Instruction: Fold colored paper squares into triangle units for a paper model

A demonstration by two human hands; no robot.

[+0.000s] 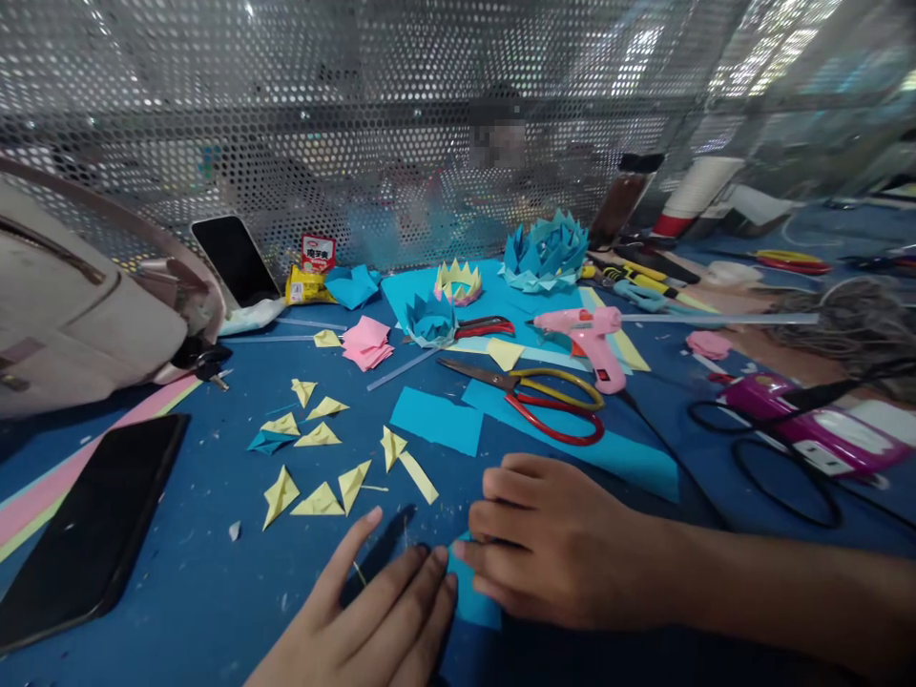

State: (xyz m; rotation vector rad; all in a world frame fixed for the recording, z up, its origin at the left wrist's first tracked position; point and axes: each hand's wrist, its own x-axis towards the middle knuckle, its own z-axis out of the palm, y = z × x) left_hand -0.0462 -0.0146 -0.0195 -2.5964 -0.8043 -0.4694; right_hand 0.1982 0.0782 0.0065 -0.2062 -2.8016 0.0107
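Note:
A small piece of blue paper (476,601) lies on the table between my hands. My left hand (379,611) rests flat with its fingers stretched out, the fingertips at the paper's left edge. Curled over the paper from the right, my right hand (551,544) presses it down, its thumb hidden. Several folded yellow paper pieces (319,501) lie beyond my left hand, one of them beside a blue folded piece (272,440). A cut blue rectangle (438,420) and a longer blue strip (615,453) lie ahead of my right hand, with scissors (522,382) partly on the strip.
A pink glue gun (583,334) with a glue stick in it stands behind the scissors. Paper lotus shapes (548,250) sit near the perforated metal screen (358,124). A phone (93,525) and a bag (86,296) are left; a purple power strip (808,425) and black cable are right.

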